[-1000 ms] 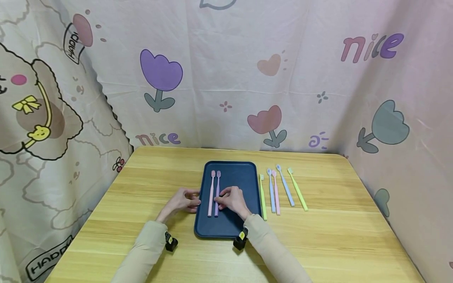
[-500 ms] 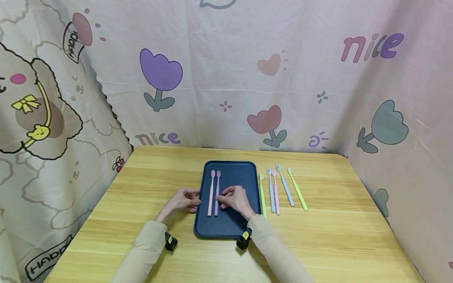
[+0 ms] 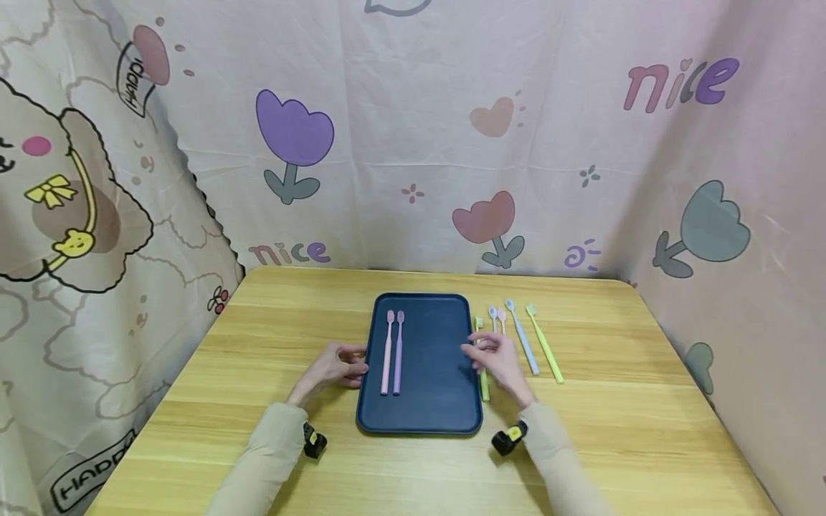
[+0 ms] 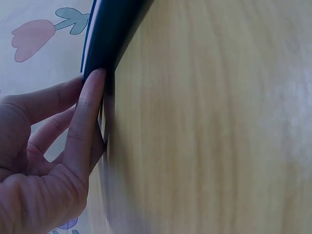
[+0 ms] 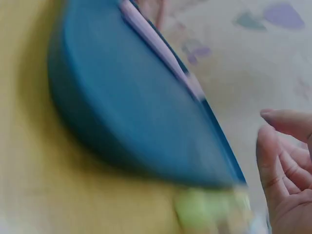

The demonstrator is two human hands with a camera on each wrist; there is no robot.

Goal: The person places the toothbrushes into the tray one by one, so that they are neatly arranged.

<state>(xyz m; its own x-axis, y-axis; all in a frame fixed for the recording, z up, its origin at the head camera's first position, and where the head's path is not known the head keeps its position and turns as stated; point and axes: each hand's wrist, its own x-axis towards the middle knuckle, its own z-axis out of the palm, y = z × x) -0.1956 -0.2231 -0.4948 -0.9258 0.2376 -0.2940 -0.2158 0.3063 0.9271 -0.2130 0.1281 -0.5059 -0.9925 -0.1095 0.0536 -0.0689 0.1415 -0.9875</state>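
Note:
A dark blue tray (image 3: 419,423) lies on the table. On its left half rest a pink toothbrush (image 3: 387,355) and a purple toothbrush (image 3: 398,355), side by side with heads pointing away. My left hand (image 3: 332,367) holds the tray's left rim between thumb and fingers; in the left wrist view the left hand (image 4: 58,141) meets the tray edge. My right hand (image 3: 500,362) hovers over the tray's right edge, above a green toothbrush (image 3: 485,387), holding nothing. In the right wrist view, the right hand (image 5: 287,161) has thumb and index tip apart.
Right of the tray lie another pink toothbrush (image 3: 502,319), partly covered by the right hand, two blue ones including the outer blue toothbrush (image 3: 524,344), and a second green toothbrush (image 3: 546,347). A printed curtain (image 3: 413,129) stands behind the wooden table (image 3: 613,444).
My right hand has let go of the purple toothbrush, which stays on the tray, and has moved right to the tray's right edge. The left hand stays at the rim.

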